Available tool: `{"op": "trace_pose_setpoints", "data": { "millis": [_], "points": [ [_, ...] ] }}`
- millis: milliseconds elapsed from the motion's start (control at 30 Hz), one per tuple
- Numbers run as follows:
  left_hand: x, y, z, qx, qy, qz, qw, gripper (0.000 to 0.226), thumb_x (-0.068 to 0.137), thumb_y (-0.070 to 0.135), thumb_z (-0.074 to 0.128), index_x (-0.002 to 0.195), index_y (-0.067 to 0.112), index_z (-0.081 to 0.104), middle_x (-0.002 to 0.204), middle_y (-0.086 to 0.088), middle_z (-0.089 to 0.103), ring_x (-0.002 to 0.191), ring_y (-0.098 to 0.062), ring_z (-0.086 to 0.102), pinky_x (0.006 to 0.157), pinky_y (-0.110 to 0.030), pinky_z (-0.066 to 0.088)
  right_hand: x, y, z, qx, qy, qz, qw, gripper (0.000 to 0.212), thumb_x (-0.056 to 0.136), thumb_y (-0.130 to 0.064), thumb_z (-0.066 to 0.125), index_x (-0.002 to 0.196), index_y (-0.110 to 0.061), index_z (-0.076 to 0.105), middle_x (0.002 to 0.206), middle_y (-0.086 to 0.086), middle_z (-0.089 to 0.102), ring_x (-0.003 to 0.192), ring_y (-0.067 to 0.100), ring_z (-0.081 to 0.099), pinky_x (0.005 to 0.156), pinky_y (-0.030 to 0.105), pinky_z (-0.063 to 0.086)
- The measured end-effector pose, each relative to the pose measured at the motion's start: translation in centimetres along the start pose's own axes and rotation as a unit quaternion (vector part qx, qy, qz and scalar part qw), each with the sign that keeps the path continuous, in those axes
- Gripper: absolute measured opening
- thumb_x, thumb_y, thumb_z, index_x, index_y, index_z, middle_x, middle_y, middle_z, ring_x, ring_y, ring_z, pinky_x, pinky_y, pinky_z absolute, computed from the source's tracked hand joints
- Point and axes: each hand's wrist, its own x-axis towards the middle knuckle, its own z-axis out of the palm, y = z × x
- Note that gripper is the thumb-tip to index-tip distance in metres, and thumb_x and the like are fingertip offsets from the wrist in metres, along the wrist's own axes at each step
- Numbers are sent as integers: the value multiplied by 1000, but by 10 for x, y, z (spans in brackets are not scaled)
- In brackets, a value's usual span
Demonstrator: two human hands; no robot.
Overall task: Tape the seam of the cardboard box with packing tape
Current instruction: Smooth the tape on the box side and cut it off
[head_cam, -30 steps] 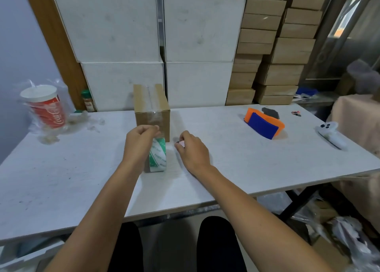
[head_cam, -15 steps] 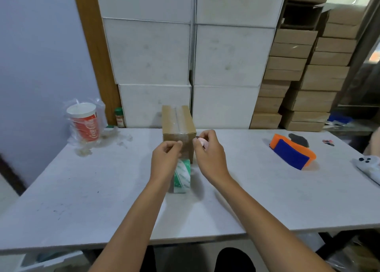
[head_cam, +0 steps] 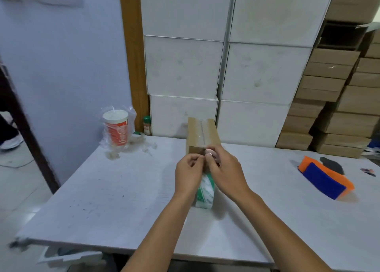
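Note:
A small brown cardboard box (head_cam: 202, 134) stands at the middle of the white table (head_cam: 115, 189), with clear tape along its top seam. A tape roll (head_cam: 205, 193) with a green and white core stands on edge just in front of it. My left hand (head_cam: 188, 174) is above the roll, its fingers pinched together at the box's front face, apparently on the clear tape strip. My right hand (head_cam: 225, 173) touches it from the right and holds a small pinkish object (head_cam: 210, 152) against the box's front top edge. The hands hide the strip itself.
A red paper cup in a plastic bag (head_cam: 117, 127) and a small bottle (head_cam: 147, 125) stand at the back left. An orange and blue object (head_cam: 324, 179) lies at the right. White boxes (head_cam: 185, 66) and brown cartons (head_cam: 339, 107) are stacked behind the table.
My right hand has risen from the table with the small object to the box's front top edge. My left hand has lifted from the roll. The view has tilted up and left.

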Motion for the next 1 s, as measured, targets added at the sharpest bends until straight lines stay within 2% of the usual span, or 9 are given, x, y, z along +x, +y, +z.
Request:
{"op": "trace_pose_setpoints", "data": {
  "millis": [67,167,267,500,667,1000],
  "points": [
    [1,-1,1,5,7,6,1000,15,100,23,69,90,22,80,88,2,83,88,-17,80,90,-45,65,1,1,-2,-13,-17,-1,1000,13,110,-27,50,106,-30,61,92,-11,71,86,5,65,70,19,48],
    [2,-4,2,22,13,16,1000,16,99,26,69,89,26,80,87,5,83,87,-15,79,89,-47,65,5,2,-7,-26,-60,13,998,13,112,-33,45,112,-28,57,98,-9,72,90,12,69,78,34,57],
    [1,-5,2,28,18,25,999,16,101,29,68,90,27,80,88,7,83,87,-13,79,88,-45,66,9,0,-16,-58,-95,-12,994,16,113,-39,43,112,-27,54,98,-8,71,90,16,68,82,43,59],
    [-1,-8,4,10,21,34,999,15,102,26,67,95,23,80,88,6,83,86,-13,80,86,-38,67,21,-8,-22,-145,-139,-70,977,15,113,-33,45,121,-27,56,112,-4,72,97,25,67,84,45,56],
    [0,-8,4,-6,19,18,1000,15,102,27,68,102,22,82,94,4,84,88,-14,81,88,-40,67,29,-4,-23,-181,-150,-79,969,14,112,-34,45,119,-31,56,109,-8,72,96,23,67,82,45,56],
    [-1,-5,4,7,22,23,999,19,103,22,67,94,22,83,89,4,84,85,-15,81,86,-40,68,33,-4,-23,-232,-142,-89,958,13,112,-38,43,115,-37,56,106,-13,73,93,20,67,77,41,53]
  ]
}}
